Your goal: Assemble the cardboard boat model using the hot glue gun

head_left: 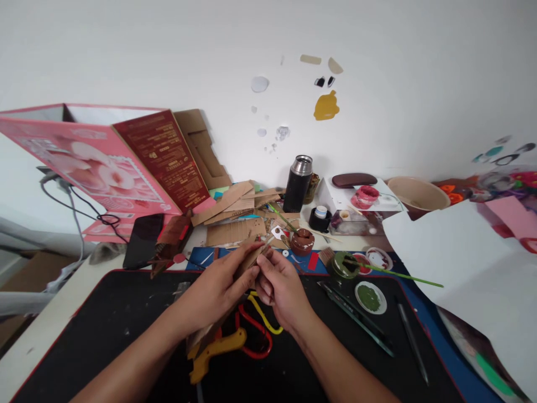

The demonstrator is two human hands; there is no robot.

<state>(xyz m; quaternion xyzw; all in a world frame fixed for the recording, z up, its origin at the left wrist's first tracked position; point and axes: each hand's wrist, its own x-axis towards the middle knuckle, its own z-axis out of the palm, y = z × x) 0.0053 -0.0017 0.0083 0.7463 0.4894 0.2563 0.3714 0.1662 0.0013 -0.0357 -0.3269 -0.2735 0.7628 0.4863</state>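
Note:
Both my hands meet above the black mat (104, 313) at the centre of the desk. My left hand (218, 285) is closed on a brown cardboard piece (250, 258), thumb on top and fingers underneath. My right hand (281, 282) pinches the same cardboard piece at its right end, fingers curled. Below the hands lie yellow-handled scissors (213, 350) and red-handled scissors (255, 336) on the mat. More cardboard (201, 338) lies under my left wrist.
Cardboard scraps (235, 212) pile up behind the hands. A pink box (92, 162), a black phone (142, 239), a black flask (298, 183), a brown pot (302, 242), green paint dishes (370, 296), brushes (356, 316), a bowl (417, 196) and white paper (470, 263) surround the mat.

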